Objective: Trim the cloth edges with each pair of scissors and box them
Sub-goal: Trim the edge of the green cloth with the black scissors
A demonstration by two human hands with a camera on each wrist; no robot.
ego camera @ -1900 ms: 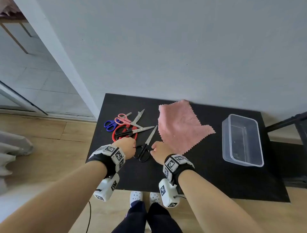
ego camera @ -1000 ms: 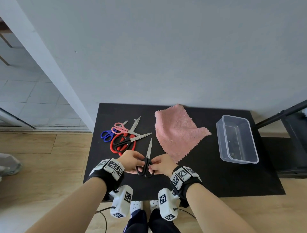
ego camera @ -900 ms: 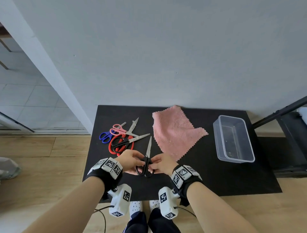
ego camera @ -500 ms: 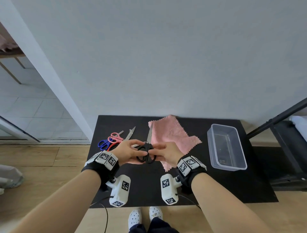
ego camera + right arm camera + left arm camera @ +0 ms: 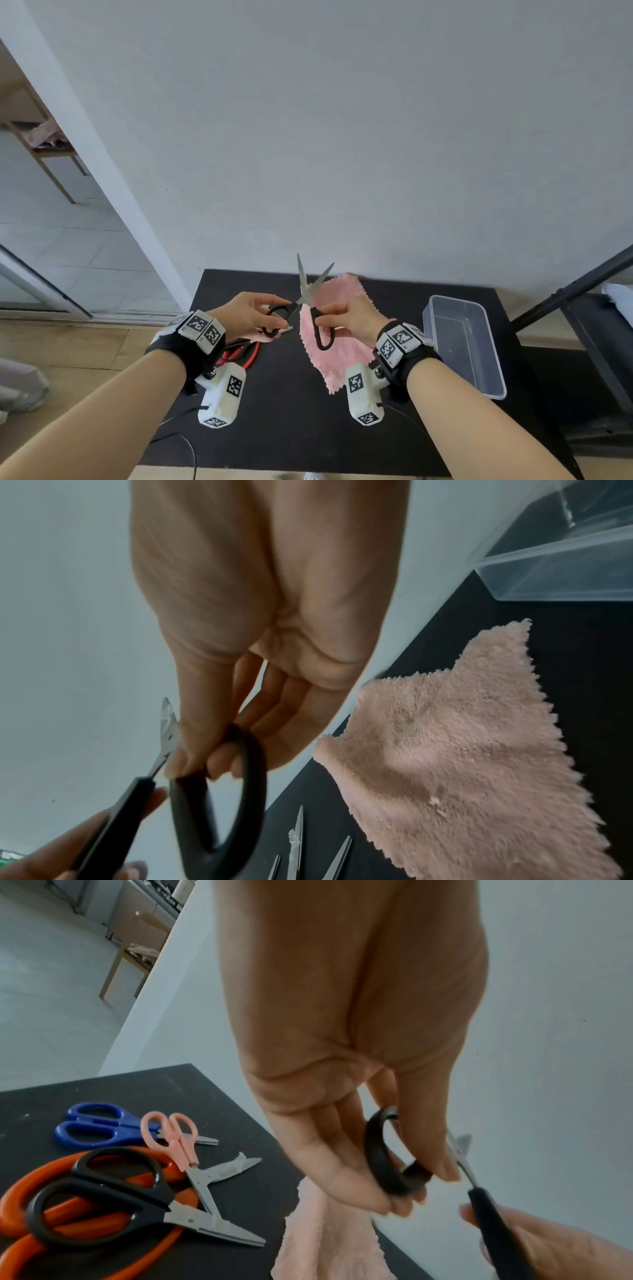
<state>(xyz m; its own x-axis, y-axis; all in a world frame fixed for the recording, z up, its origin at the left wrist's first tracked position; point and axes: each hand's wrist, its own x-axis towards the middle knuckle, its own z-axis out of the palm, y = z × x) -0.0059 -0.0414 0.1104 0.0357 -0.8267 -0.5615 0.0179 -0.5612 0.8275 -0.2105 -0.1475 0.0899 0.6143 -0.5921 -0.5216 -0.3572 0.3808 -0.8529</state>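
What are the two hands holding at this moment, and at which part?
Both hold one pair of black-handled scissors, blades open and pointing up. The left hand pinches one handle loop; the right hand pinches the other loop.

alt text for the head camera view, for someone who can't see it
Two hands hold black-handled scissors up above a black table, blades spread open: the left hand pinches one handle loop, the right hand the other. Below lie a pink cloth, a clear plastic box to its right with nothing visible inside, and red-handled scissors partly hidden behind the left wrist.
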